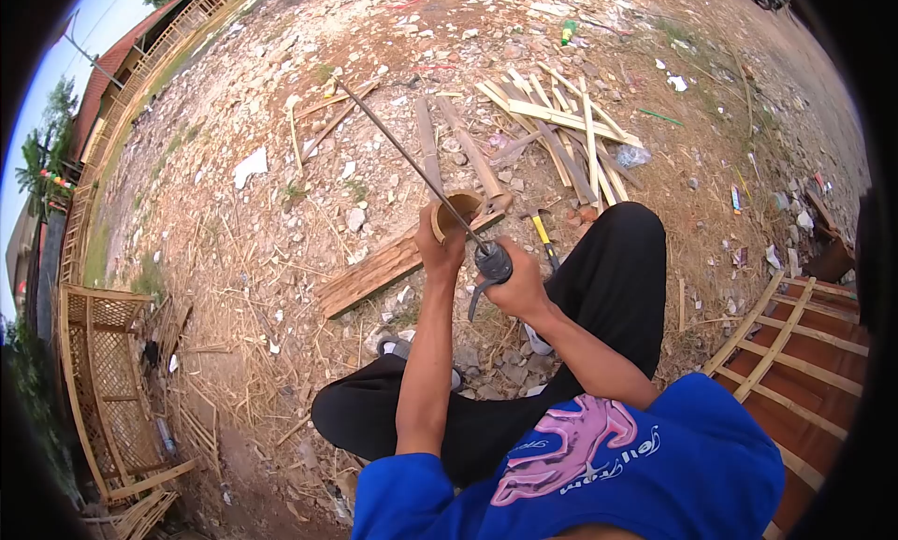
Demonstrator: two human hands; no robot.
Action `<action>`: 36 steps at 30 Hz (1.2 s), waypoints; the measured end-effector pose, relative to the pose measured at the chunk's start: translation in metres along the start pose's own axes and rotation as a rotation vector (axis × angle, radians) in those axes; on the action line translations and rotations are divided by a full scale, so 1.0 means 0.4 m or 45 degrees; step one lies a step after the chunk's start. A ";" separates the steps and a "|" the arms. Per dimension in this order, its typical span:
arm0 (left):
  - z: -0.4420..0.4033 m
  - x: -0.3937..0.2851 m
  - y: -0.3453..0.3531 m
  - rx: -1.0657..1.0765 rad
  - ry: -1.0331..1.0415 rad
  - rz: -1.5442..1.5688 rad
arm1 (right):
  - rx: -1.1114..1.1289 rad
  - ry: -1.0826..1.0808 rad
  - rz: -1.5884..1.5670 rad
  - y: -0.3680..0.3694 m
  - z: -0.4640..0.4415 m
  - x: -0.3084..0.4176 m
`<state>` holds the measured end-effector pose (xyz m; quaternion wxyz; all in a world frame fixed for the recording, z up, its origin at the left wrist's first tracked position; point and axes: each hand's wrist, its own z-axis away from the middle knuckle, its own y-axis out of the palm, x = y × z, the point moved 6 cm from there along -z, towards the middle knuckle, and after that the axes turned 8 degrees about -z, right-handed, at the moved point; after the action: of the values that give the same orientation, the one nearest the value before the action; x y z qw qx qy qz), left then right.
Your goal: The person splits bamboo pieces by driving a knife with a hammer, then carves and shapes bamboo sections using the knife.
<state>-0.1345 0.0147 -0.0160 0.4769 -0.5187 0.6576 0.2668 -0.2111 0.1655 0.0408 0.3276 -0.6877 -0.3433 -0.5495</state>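
L grip (442,246) closed round side of curved bamboo pc (468,205), R grip (520,283) clenched on blk handle (493,262), rod (393,138) crossing pc's hollow

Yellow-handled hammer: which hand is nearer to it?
The right hand, just left of and below the hammer in view; the left hand is farther left, at the bamboo piece.

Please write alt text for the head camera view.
Seated on rubble-strewn ground, a person grips a curved brown piece in the left hand and a long thin rod by its dark handle in the right hand; beyond lie a thick wooden plank, a hammer and wooden strips.
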 end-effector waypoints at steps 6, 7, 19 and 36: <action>0.010 -0.027 -0.006 -0.084 0.019 -0.108 | -0.073 0.044 -0.107 0.039 0.024 -0.004; 0.009 -0.040 -0.006 -0.096 0.031 -0.064 | -0.023 0.071 -0.137 0.040 0.027 0.003; 0.049 -0.048 0.005 -0.156 0.168 -0.017 | 0.280 0.318 -0.104 -0.032 0.043 0.034; 0.111 -0.052 0.046 -0.086 0.290 0.082 | 0.307 0.282 -0.114 -0.082 0.091 -0.022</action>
<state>-0.1360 0.0671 -0.0175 0.3726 -0.5401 0.7143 0.2434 -0.2205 0.2126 0.0280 0.4188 -0.5627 -0.3990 -0.5906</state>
